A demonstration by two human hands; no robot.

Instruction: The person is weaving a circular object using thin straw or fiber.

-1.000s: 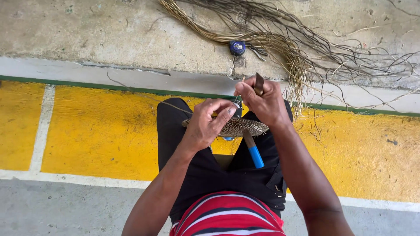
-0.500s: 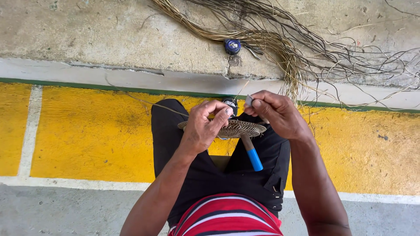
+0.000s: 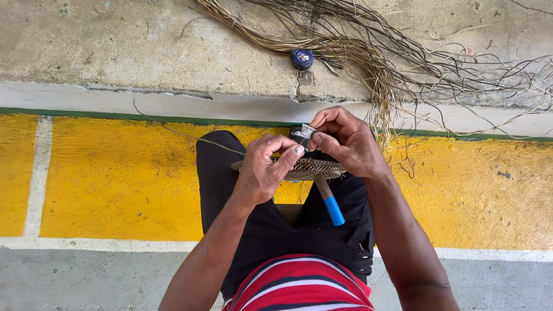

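Woven disc (image 3: 305, 169) on lap, gripped by left hand (image 3: 262, 170); right hand (image 3: 345, 141) pinching small blade (image 3: 308, 131) just above.

Bare concrete floor (image 3: 115, 52) on the far side, long bundle of dry reeds (image 3: 368, 52) strewn across it to the right, small blue round object (image 3: 302, 58) beside them, yellow-painted band (image 3: 115, 178) with white lines nearer

The floor is rough grey concrete (image 3: 115, 46) in even daylight, then a pale step edge with a thin green line (image 3: 115, 113), a worn yellow painted band (image 3: 115, 178) with white lines, and grey pavement (image 3: 86, 282) below.
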